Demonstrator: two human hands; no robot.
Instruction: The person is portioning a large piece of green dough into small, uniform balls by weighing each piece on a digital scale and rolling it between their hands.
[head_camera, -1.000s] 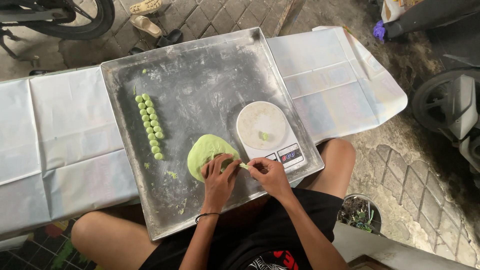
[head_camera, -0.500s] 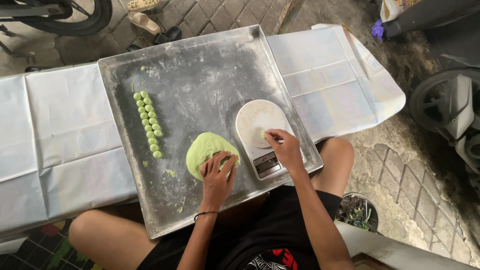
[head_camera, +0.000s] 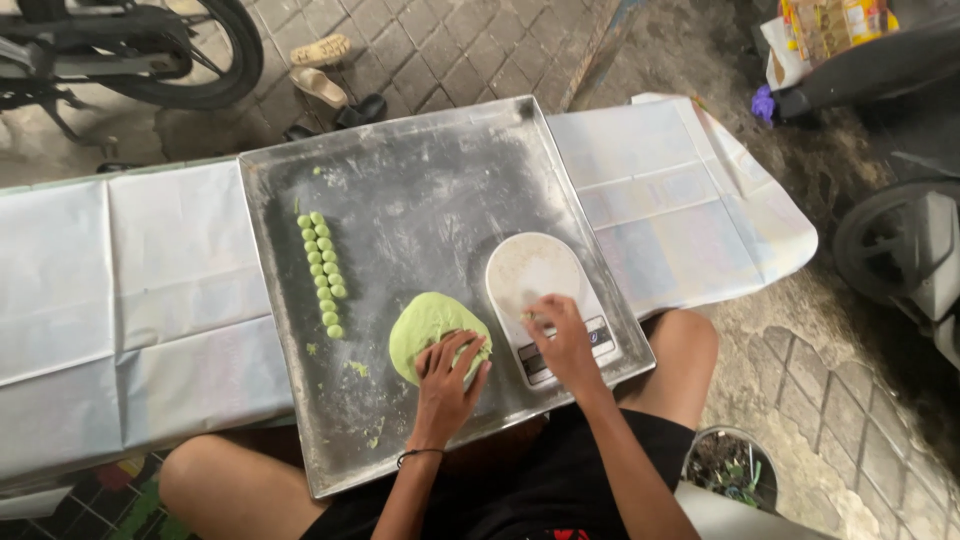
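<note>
Resting near the front of a large metal tray (head_camera: 400, 180), a flattened lump of green dough (head_camera: 428, 328) lies under the left hand (head_camera: 447, 377), whose fingers are spread slightly apart and pressed on the lump's near edge at about five o'clock. Just beside the dough, at three o'clock, stands a white kitchen scale (head_camera: 536, 280) with a round platform; the right hand (head_camera: 563, 340) sits over its near end, fingertips drawn together on a small green piece at the platform's edge. Whether the piece is actually pinched cannot be told. At nine to ten o'clock from the dough, well apart from it, two short rows of small green dough balls (head_camera: 322, 272) run side by side, touching one another. Flour dust and a few green crumbs mark the tray's bare metal.

Beneath the tray a low table is covered with white creased sheets (head_camera: 140, 290) that hang past both sides. Brick paving (head_camera: 440, 50) surrounds it; at eleven o'clock a motorcycle wheel (head_camera: 190, 60) and some sandals (head_camera: 320, 65), at three o'clock another vehicle's wheel (head_camera: 900, 250).
</note>
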